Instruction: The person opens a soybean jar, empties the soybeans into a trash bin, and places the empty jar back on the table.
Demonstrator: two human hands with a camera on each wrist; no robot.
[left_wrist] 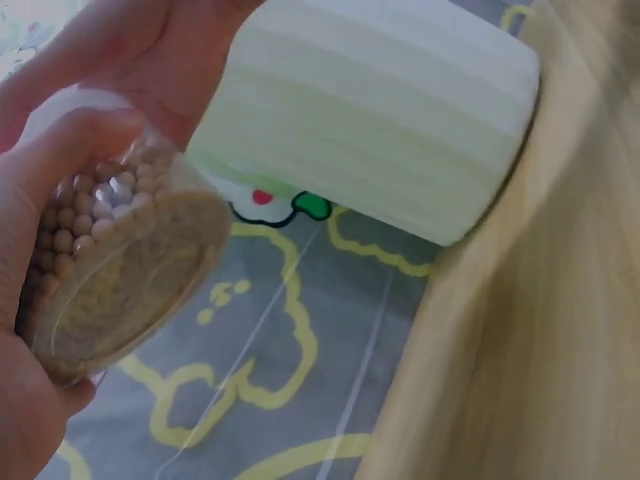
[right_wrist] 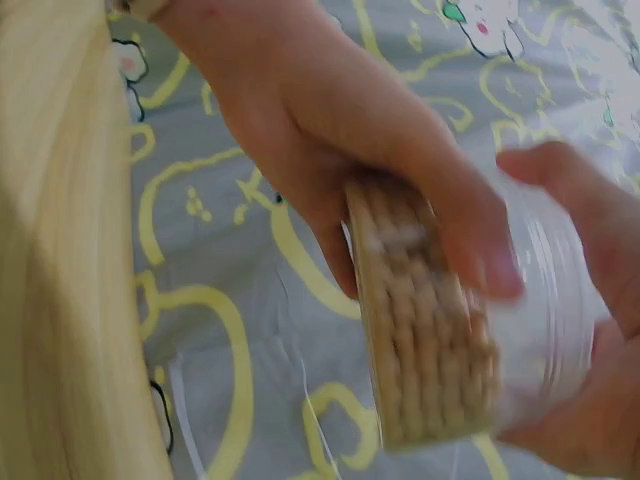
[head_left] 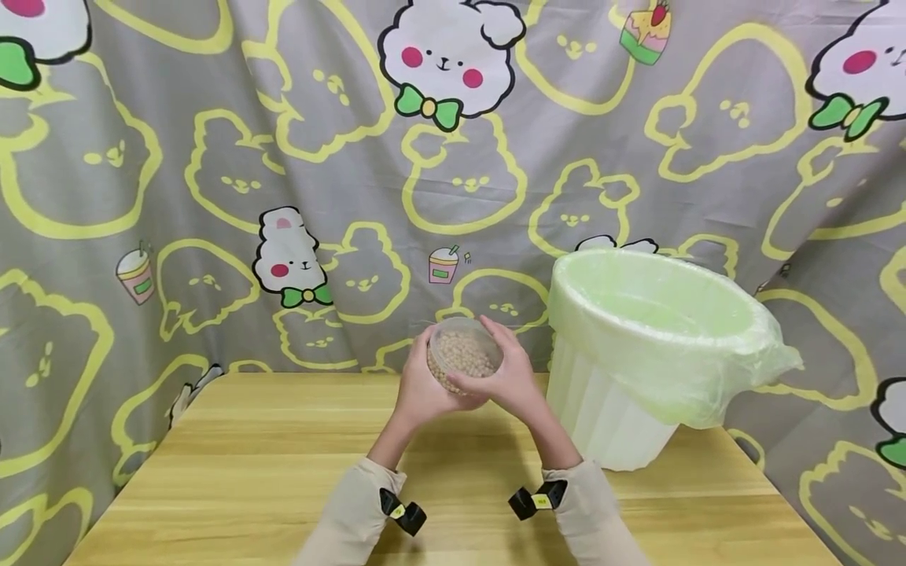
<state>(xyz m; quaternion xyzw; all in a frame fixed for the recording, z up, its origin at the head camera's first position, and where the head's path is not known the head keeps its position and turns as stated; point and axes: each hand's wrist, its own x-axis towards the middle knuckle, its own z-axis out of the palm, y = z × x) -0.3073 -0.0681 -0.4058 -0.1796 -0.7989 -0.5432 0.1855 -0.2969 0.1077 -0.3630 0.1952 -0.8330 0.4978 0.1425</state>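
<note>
Table, yellow-brown wood grain, pattern running roughly left to right; smooth-looking top, with soft shadow around the middle. Standing directly on it, at the right towards the far edge: one white bin, upright, wall ribbed, narrower at base than at mouth. Fitted with pale green liner, folded down outside over the rim, bunched at right.

My head camera looks forward and down across the table to the curtain; my left wrist camera and right wrist camera, both tipped sideways, face the jar close up, the left sharing the bin with the head view.
</note>
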